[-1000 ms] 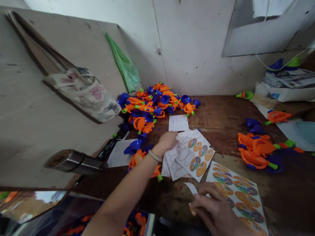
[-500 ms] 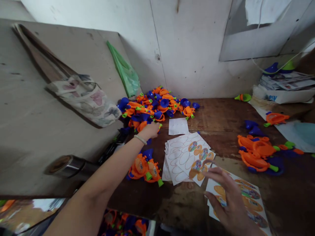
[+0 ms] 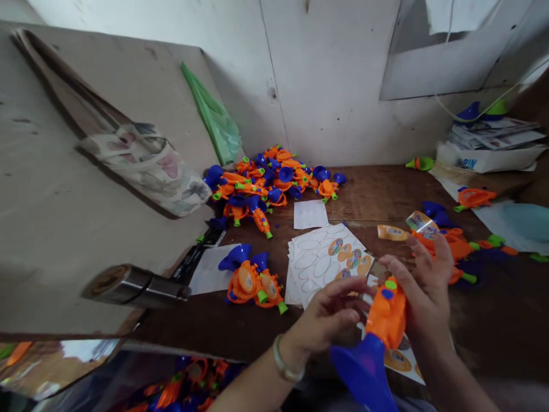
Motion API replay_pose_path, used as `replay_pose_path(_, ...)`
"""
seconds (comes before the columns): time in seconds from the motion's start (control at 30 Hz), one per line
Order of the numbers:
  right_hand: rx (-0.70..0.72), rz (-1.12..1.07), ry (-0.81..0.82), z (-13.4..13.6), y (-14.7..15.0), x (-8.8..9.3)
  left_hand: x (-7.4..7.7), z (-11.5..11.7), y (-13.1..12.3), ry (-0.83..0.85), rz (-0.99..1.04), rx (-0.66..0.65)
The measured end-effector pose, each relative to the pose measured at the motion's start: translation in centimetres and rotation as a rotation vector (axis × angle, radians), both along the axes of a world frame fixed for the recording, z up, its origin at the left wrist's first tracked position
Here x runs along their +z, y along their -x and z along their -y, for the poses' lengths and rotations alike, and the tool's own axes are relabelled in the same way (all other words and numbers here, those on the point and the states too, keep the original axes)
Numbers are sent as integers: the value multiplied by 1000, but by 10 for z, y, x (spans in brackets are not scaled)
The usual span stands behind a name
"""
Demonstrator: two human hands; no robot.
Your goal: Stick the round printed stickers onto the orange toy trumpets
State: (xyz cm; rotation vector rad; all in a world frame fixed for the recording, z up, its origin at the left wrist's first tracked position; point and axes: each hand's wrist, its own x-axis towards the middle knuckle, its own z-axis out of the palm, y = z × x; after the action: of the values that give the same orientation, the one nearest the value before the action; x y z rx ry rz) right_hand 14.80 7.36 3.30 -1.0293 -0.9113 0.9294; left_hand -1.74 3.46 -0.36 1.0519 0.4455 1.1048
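A toy trumpet (image 3: 386,317), with an orange body and a blue bell, is between my hands, its bell toward me. My right hand (image 3: 429,292) holds it against the palm and thumb, the other fingers raised. Two oval stickers, an orange one (image 3: 392,232) and a picture one (image 3: 422,223), appear stuck at those fingertips. My left hand (image 3: 321,320), a bangle at its wrist, is beside the toy's left side, fingers apart and slightly bent; whether the fingertips touch is unclear. Sticker sheets (image 3: 317,263) lie beyond the hands, and another sheet (image 3: 397,360) is partly hidden beneath them.
A heap of toy trumpets (image 3: 274,177) is at the back. Two stickered ones (image 3: 257,286) lie left of the sheets, more (image 3: 458,246) at right. A steel flask (image 3: 137,286) lies at left. A cloth bag (image 3: 150,166) and green plastic bag (image 3: 214,120) hang on the partition.
My left hand has come back from the heap to the front, and a toy trumpet is now between my hands. My right hand has risen off the sticker sheet with stickers at its fingertips.
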Motion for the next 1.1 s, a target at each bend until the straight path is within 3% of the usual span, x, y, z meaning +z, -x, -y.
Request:
replay_pose_path(0.07,-56,40,7,-2,3,-2,-19,3,-13,-306,-74,192)
replay_pose_path(0.17,-25,167,-91,-6,10,-10,-26,7,-23,-575,-206,447)
replay_pose_path(0.23,-11,269,-167,-7,12,-14,-22,9,-23,-546,-201,532)
replay_pose_path(0.33,-101,376,-257,-6,6,-11,-18,12,-21,-320,-140,614)
replay_pose_path(0.4,-134,359,-298,-3,1,-4,-17,13,-20,-152,-68,666)
replay_pose_path(0.5,-82,282,-315,7,0,6,-16,12,-21,-52,47,675)
replay_pose_path(0.7,19,185,-268,29,17,8,-12,10,-28,-116,48,705)
replay_pose_path(0.83,67,264,-236,38,22,5,-10,12,-26,-147,-62,764)
replay_pose_path(1.1,160,183,-205,46,31,8,8,16,-24,-160,-163,742)
